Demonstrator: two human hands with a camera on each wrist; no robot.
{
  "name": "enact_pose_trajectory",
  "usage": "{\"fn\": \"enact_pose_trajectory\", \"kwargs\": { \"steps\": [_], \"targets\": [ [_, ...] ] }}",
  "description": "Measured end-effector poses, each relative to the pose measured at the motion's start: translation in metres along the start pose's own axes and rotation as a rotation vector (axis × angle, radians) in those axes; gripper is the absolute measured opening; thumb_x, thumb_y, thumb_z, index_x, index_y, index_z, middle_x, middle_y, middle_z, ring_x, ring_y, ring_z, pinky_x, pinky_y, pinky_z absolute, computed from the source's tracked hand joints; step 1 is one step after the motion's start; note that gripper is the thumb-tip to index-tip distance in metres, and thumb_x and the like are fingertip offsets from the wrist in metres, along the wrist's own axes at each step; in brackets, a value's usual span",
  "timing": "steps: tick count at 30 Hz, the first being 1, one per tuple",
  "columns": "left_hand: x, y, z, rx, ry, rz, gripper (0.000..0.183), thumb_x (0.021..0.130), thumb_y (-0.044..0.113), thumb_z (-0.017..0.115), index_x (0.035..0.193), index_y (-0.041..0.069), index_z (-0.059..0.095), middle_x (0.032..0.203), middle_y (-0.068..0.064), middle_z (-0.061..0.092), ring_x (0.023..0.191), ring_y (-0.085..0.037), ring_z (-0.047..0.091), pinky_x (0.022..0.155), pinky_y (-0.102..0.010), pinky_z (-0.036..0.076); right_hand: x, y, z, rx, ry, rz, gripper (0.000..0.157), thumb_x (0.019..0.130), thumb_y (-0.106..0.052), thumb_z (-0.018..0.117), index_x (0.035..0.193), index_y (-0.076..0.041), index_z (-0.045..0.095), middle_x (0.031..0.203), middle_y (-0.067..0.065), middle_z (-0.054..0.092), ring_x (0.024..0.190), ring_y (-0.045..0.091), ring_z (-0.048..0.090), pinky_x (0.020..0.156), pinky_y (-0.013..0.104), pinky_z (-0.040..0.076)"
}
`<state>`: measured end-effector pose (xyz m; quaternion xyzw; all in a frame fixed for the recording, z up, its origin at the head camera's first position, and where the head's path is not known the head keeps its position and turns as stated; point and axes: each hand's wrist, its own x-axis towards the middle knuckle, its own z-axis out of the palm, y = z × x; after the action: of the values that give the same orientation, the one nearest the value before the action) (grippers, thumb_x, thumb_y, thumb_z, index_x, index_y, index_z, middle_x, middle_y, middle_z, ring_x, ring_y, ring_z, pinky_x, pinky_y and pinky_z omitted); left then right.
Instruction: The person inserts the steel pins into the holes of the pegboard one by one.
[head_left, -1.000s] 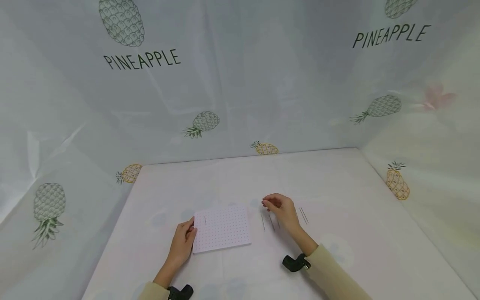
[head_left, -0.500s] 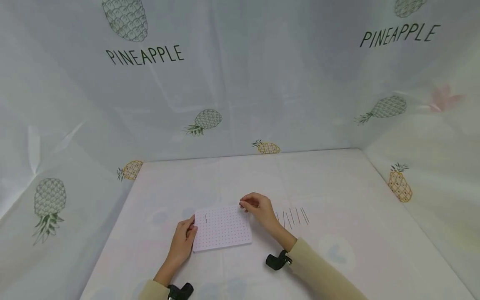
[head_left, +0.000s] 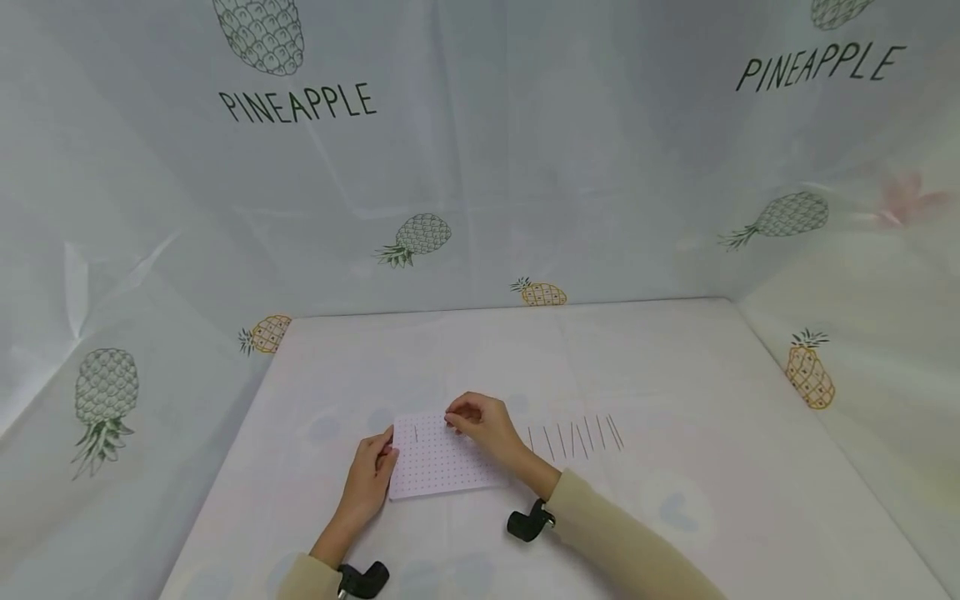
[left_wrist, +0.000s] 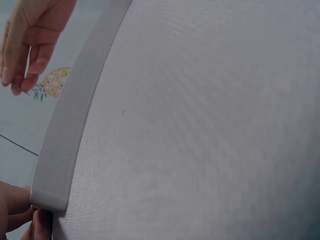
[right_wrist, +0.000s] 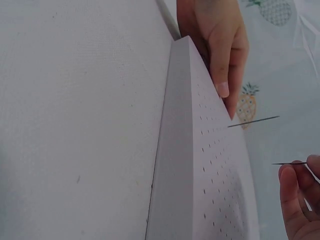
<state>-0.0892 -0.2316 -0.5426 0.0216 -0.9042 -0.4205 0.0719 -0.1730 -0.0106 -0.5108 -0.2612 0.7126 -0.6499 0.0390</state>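
A thick white board [head_left: 442, 468] with a grid of small dots or holes lies on the table. My left hand [head_left: 367, 477] holds its left edge between thumb and fingers. One needle [right_wrist: 255, 121] stands up out of the board near its far left corner. Over the board's far part is my right hand [head_left: 486, 427], pinching a second thin needle [right_wrist: 286, 163] between thumb and fingertips. Its tip is clear of the board in the right wrist view. In the left wrist view, the board's side wall [left_wrist: 70, 120] separates my two hands.
Several more needles [head_left: 573, 439] lie in a loose row on the white tablecloth [head_left: 637, 358], right of the board. A pineapple-printed sheet [head_left: 480, 167] hangs behind and along the sides. A black wrist camera [head_left: 529, 521] sits below the right hand.
My right hand has moved left from the row of needles to above the board, carrying a needle. The left hand keeps its hold on the board's edge. The head view has shifted slightly.
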Motion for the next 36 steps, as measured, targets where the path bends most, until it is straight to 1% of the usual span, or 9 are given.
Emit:
{"fn": "enact_pose_trajectory", "kwargs": {
  "steps": [4,9,12,16,18,22,25,31,36],
  "targets": [
    [0.0,0.001,-0.001,0.002,0.006,0.013,0.043,0.102,0.004,0.054,0.142,-0.008,0.047,0.118,-0.017,0.052,0.099,-0.022,0.049,0.083,-0.03,0.044,0.002,0.003,0.01,-0.034,-0.044,-0.015,0.005,0.092,-0.001,0.069,0.096,0.003,0.069,0.089,0.017,0.072,0.076,0.038,0.068,0.066,0.031,0.057],
    [-0.001,0.0,-0.001,-0.005,-0.001,0.022,0.043,0.102,0.005,0.053,0.142,-0.009,0.047,0.119,-0.019,0.052,0.1,-0.023,0.05,0.084,-0.031,0.045,0.002,0.005,0.022,-0.056,-0.073,0.012,0.005,0.093,-0.002,0.069,0.097,0.0,0.07,0.09,0.011,0.072,0.076,0.032,0.069,0.066,0.023,0.054],
    [-0.001,-0.002,-0.001,-0.004,0.003,0.035,0.042,0.102,0.004,0.053,0.142,-0.009,0.048,0.119,-0.019,0.052,0.1,-0.023,0.05,0.084,-0.031,0.045,0.001,0.006,0.027,-0.052,-0.07,0.018,0.006,0.093,-0.001,0.068,0.098,0.001,0.07,0.091,0.012,0.072,0.077,0.034,0.069,0.066,0.022,0.053],
    [-0.001,-0.004,0.001,0.007,0.027,0.062,0.041,0.101,0.004,0.054,0.14,-0.01,0.049,0.117,-0.018,0.053,0.097,-0.022,0.05,0.082,-0.03,0.045,0.001,0.007,0.031,-0.055,-0.065,0.011,0.007,0.093,0.0,0.068,0.099,0.002,0.07,0.091,0.014,0.072,0.076,0.035,0.068,0.065,0.021,0.052],
    [-0.001,-0.005,0.001,0.008,0.034,0.067,0.041,0.101,0.003,0.055,0.14,-0.01,0.05,0.117,-0.018,0.053,0.097,-0.022,0.05,0.082,-0.03,0.045,0.002,0.007,0.032,-0.073,-0.065,0.013,0.006,0.093,-0.002,0.069,0.098,0.001,0.071,0.089,0.011,0.072,0.075,0.03,0.068,0.065,0.021,0.052],
    [0.0,-0.005,0.001,0.006,0.022,0.049,0.042,0.101,0.004,0.054,0.141,-0.009,0.049,0.118,-0.018,0.052,0.098,-0.021,0.049,0.083,-0.031,0.044,0.003,0.009,0.034,-0.119,-0.064,0.013,0.004,0.092,-0.003,0.07,0.096,-0.002,0.071,0.086,0.006,0.071,0.071,0.017,0.067,0.065,0.021,0.052],
    [0.0,-0.004,0.0,0.005,0.011,0.038,0.043,0.102,0.004,0.054,0.142,-0.008,0.048,0.119,-0.018,0.052,0.098,-0.022,0.049,0.083,-0.031,0.045,0.003,0.01,0.035,-0.137,-0.061,0.005,0.004,0.092,-0.002,0.069,0.095,-0.002,0.071,0.084,0.005,0.071,0.069,0.011,0.064,0.064,0.022,0.052],
    [-0.001,-0.001,-0.001,-0.022,-0.002,0.04,0.043,0.102,0.004,0.053,0.142,-0.01,0.047,0.119,-0.019,0.051,0.099,-0.023,0.05,0.083,-0.03,0.045,0.004,0.011,0.037,-0.148,-0.055,0.001,0.005,0.092,-0.001,0.069,0.096,-0.004,0.071,0.081,0.004,0.069,0.067,0.007,0.062,0.063,0.022,0.051],
    [0.0,-0.001,-0.001,-0.026,0.0,0.033,0.043,0.102,0.004,0.053,0.142,-0.01,0.047,0.12,-0.02,0.051,0.1,-0.024,0.05,0.084,-0.031,0.045,0.005,0.014,0.039,-0.148,-0.055,0.002,0.007,0.091,0.0,0.07,0.094,-0.006,0.071,0.083,0.004,0.07,0.068,0.008,0.063,0.064,0.022,0.052]
  ]
}}
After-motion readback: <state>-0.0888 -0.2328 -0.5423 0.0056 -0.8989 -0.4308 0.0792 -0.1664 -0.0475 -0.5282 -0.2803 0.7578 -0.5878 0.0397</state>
